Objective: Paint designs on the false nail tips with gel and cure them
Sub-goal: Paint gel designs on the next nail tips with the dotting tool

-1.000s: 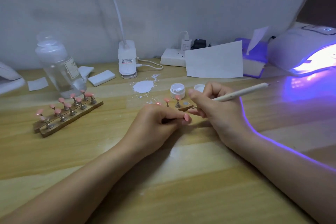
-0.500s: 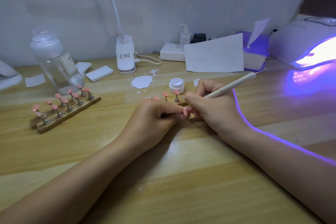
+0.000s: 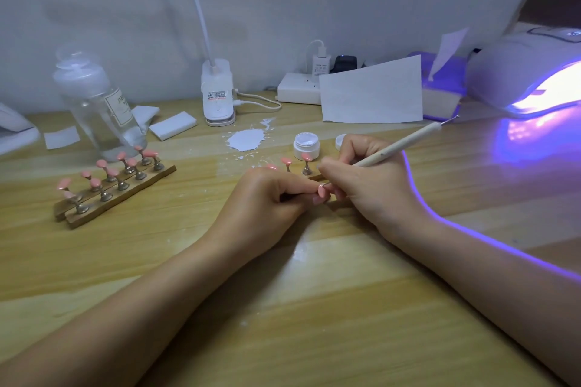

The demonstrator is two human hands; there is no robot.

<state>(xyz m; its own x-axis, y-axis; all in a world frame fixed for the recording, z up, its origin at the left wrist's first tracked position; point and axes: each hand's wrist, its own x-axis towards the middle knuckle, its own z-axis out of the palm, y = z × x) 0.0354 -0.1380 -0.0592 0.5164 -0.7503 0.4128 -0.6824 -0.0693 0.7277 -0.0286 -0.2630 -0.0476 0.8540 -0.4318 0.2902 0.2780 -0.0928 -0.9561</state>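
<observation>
Nail tip (image 3: 322,195) pinched in left hand (image 3: 270,198), right hand (image 3: 367,185) gripping dotting pen (image 3: 399,146)

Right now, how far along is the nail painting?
Done: white gel jar is open and the cure lamp is lit. In hand: left hand pinches a pink tip while right hand works the pen tool on it. Left: tips on the far rack look plain pink; none seen under the lamp.

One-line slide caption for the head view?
Left hand pinches a pink nail tip while right hand applies the dotting pen beside the lit curing lamp.
</observation>
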